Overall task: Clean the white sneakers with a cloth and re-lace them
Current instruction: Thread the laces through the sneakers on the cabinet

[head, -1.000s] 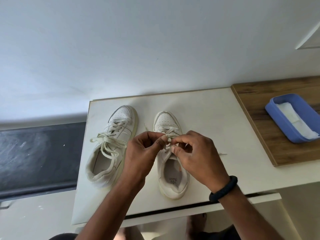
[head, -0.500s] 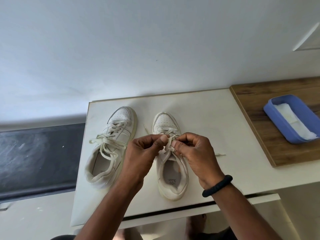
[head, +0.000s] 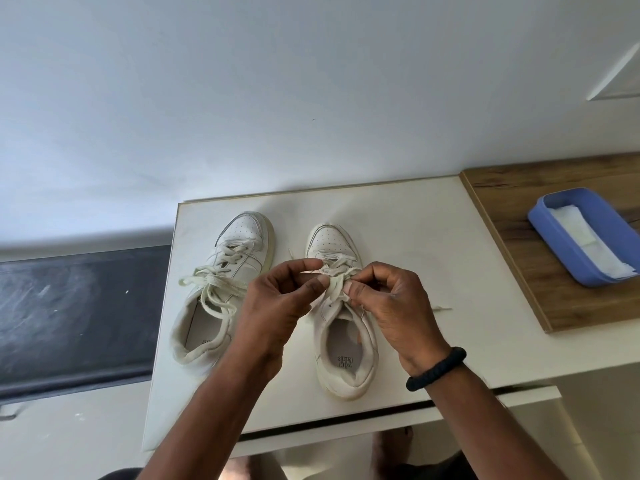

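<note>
sneaker in work point(head: 347, 344): white low-top, upright on its sole, toe pointing away from the person, heel nearest; printed insole showing through the open collar.
lace point(head: 335, 285): cream and flat, crossing the lower eyelets of the sneaker in work, bunched over its tongue; knot or loop, cannot tell.
loose tip point(head: 441, 309): lying on the table to the right of that sneaker, clear of it.
other tip point(head: 290, 252): poking out just left of that sneaker's toe.
left hand point(head: 280, 306): above the tongue, on that sneaker's left side; thumb and forefinger pressed together on a strand of the lace, other fingers curled under.
right hand point(head: 391, 306): above the same tongue, on that sneaker's right side, close to the left hand; thumb and forefinger pinching the bunched lace, remaining fingers curled in.
wristband point(head: 437, 368): black, round the right wrist, just right of that sneaker's heel.
second sneaker point(head: 239, 265): white, just left of the sneaker in work and apart from it, toe angled slightly toward it; fully laced.
bow point(head: 211, 282): tied on the second sneaker, drooping to the side away from the sneaker in work.
table point(head: 415, 237): white top, under both sneakers.
wooden board point(head: 519, 271): well to the right of the sneaker in work, adjoining the table.
tub point(head: 557, 252): blue, rectangular, on the wooden board, far right of that sneaker.
cloth point(head: 595, 251): white, folded, lying inside the tub.
dark surface point(head: 76, 317): far left of that sneaker, beyond the second sneaker, lower than the table.
</note>
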The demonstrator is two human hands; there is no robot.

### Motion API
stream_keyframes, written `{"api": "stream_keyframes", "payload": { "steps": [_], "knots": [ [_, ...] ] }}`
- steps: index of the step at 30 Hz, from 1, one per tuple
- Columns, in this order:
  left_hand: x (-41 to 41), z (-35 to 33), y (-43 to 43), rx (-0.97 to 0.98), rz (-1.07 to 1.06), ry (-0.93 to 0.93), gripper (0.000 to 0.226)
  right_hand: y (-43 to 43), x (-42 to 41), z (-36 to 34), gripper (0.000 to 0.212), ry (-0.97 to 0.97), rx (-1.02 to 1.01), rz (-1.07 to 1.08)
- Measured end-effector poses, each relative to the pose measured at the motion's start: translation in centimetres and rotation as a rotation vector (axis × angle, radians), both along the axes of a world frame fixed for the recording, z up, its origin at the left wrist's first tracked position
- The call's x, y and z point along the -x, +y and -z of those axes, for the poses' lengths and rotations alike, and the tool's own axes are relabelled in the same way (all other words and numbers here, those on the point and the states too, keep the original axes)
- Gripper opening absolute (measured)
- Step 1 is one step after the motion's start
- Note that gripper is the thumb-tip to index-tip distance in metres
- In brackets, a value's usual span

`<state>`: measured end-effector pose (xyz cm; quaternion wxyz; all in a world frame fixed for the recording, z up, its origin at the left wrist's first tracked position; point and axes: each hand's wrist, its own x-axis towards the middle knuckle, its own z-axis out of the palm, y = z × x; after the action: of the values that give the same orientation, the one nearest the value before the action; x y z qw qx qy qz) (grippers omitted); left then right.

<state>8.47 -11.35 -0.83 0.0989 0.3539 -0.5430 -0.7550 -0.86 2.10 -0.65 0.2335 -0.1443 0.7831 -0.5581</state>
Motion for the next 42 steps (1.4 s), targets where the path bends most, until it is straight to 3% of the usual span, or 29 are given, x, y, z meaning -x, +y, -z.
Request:
{"api": "stream_keyframes", "payload": {
  "steps": [5,13,18,25,31,35,42],
  "knots": [
    [-0.3,0.2,-0.9,-0.007,-0.099,-0.030,0.015,1.0,1.3,-0.4,0.017,0.122,-0.109,-0.040],
    [-0.3,0.3,-0.6,0.203,-0.035,-0.093,0.015,2.0,2.1,-0.5,0.015,0.155,-0.173,-0.061],
    [-0.3,0.6,-0.6,0.422,-0.034,-0.177,0.018,3.4,3.4,-0.8,0.014,0.278,-0.350,-0.135],
    [-0.4,0.9,-1.0,0.501,0.003,-0.229,0.014,4.2,4.3,-1.0,0.013,0.129,-0.397,-0.167],
    [-0.5,0.7,-0.6,0.739,0.022,-0.316,0.015,3.9,3.7,-1.0,0.013,0.322,-0.612,-0.197],
    [-0.6,1.1,-1.1,0.668,0.036,-0.302,0.018,4.4,4.2,-1.2,0.011,0.228,-0.562,-0.227],
    [-0.6,1.0,-1.0,0.676,0.030,-0.297,0.018,4.4,4.0,-1.6,0.011,0.295,-0.650,-0.283]
  ]
}}
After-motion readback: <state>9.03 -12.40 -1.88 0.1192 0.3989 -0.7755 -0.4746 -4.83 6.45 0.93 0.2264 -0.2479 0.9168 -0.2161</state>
